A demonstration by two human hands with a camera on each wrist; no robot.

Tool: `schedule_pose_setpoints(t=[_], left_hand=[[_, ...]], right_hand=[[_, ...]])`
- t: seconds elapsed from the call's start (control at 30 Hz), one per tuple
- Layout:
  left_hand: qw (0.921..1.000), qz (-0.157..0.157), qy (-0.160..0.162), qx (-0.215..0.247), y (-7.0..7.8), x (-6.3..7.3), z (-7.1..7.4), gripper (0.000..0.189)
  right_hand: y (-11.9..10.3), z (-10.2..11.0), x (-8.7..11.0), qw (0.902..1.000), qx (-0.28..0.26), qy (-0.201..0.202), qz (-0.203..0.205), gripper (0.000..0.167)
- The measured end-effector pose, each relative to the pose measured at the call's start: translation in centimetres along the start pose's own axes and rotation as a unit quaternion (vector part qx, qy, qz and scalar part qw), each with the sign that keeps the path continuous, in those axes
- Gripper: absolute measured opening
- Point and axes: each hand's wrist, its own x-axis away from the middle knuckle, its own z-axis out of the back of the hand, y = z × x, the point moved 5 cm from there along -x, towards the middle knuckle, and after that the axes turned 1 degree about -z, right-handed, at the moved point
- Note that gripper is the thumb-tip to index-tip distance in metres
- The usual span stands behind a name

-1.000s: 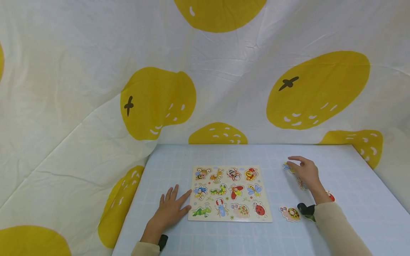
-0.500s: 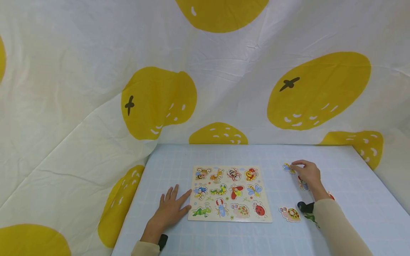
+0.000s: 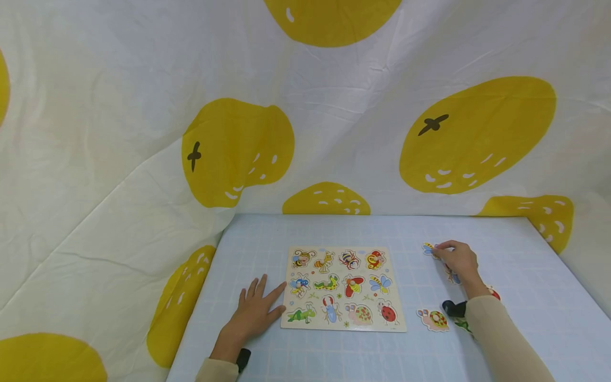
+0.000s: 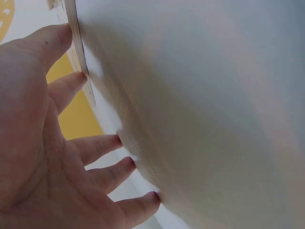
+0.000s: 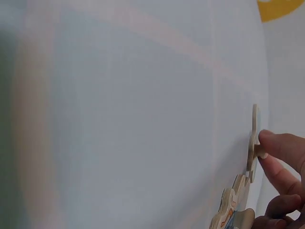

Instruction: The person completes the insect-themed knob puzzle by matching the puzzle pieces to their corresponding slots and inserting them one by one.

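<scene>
Thumb and finger of our right hand (image 3: pixel 459 262) pinch the knob of a striped, blue-winged dragonfly piece (image 3: pixel 428 249); we cannot tell whether it is lifted off the tabletop (image 3: pixel 539 281). It sits to the right of the puzzle board (image 3: pixel 319 324), near the level of the board's far edge.

Close beneath that hand we see a blue piece (image 3: pixel 452 276), partly covered; the right wrist view shows its wooden knob (image 5: pixel 245 218) just beside our curled fingers. Farther down the arm, a red piece (image 3: pixel 494 292) peeks out from behind the wrist, and a green piece (image 3: pixel 462 323) lies half hidden by the sleeve (image 3: pixel 506 345) and the black wrist camera (image 3: pixel 454 309). A snail piece (image 3: pixel 434 320) lies in plain view between these and the board's near right corner.

Our left hand (image 3: pixel 258 310) is spread flat, holding nothing, with its thumb and index fingertip touching the board's left edge. We see insect pictures in rows across the board. Behind the tabletop hangs a white cloth (image 3: pixel 343 132) printed with large yellow fruit.
</scene>
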Motion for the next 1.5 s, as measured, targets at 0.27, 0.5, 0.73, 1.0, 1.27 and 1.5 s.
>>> schedule_pose_setpoints(t=[0.27, 0.5, 0.73, 1.0, 1.27, 1.5], left_hand=[[1.0, -0.003, 0.004, -0.001, 0.0, 0.0, 0.1, 0.059], [1.0, 0.002, 0.0, -0.004, 0.0, 0.0, 0.0, 0.06], [1.0, 0.006, -0.003, -0.003, 0.1, 0.1, 0.0, 0.06], [0.9999, 0.01, -0.006, -0.01, 0.3, 0.2, 0.0, 0.06], [0.9999, 0.011, -0.005, -0.002, 0.5, 0.3, 0.4, 0.059], [0.9999, 0.011, -0.004, -0.003, 0.5, 0.3, 0.2, 0.059]], right_hand=[[-0.1, -0.2, 0.0, 0.9998, 0.005, -0.009, -0.019, 0.044], [-0.1, -0.2, 0.0, 0.9999, 0.005, -0.004, -0.013, 0.041], [-0.1, -0.2, 0.1, 1.0, 0.002, 0.001, -0.004, 0.041], [-0.9, 0.0, 0.6, 1.0, -0.004, -0.004, 0.003, 0.043], [-1.9, -0.2, 1.4, 0.9997, -0.013, -0.006, 0.02, 0.04], [-2.6, -0.8, 1.7, 0.9988, -0.013, -0.008, 0.047, 0.036]])
